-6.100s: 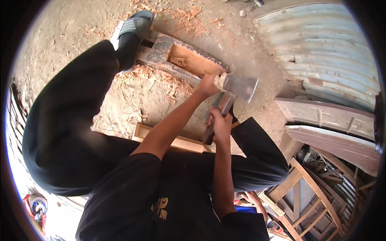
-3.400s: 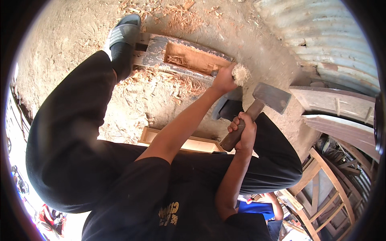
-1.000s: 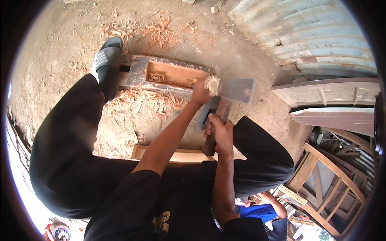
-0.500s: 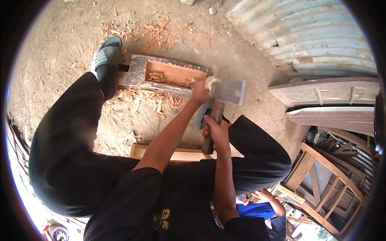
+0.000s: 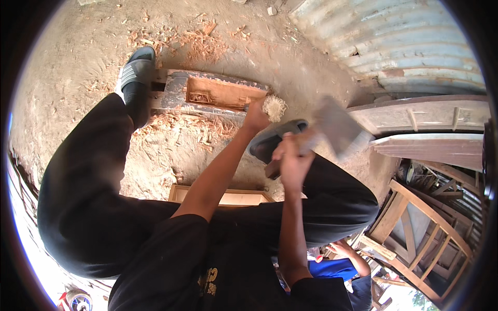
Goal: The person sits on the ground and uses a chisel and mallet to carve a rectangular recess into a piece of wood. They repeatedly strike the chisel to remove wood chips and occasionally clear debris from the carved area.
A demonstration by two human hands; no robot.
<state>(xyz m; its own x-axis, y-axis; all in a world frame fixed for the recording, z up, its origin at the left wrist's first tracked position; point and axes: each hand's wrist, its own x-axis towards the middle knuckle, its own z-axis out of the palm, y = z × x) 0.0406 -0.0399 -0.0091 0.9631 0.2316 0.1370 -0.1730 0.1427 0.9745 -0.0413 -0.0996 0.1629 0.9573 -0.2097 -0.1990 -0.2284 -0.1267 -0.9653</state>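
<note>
Blurring axe (image 5: 341,129), frayed tool (image 5: 275,108) half-hidden

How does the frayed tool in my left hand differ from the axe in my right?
The frayed tool shows a pale, round, bristly end; the axe has a broad, flat gray head. The axe is blurred, the frayed tool crisp. Both are gripped, one by the left hand, one by the right hand.

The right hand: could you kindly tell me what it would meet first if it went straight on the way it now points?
The right hand would probably meet the dark grey sandal first; depth is unclear, though, so it might pass above it.
</note>
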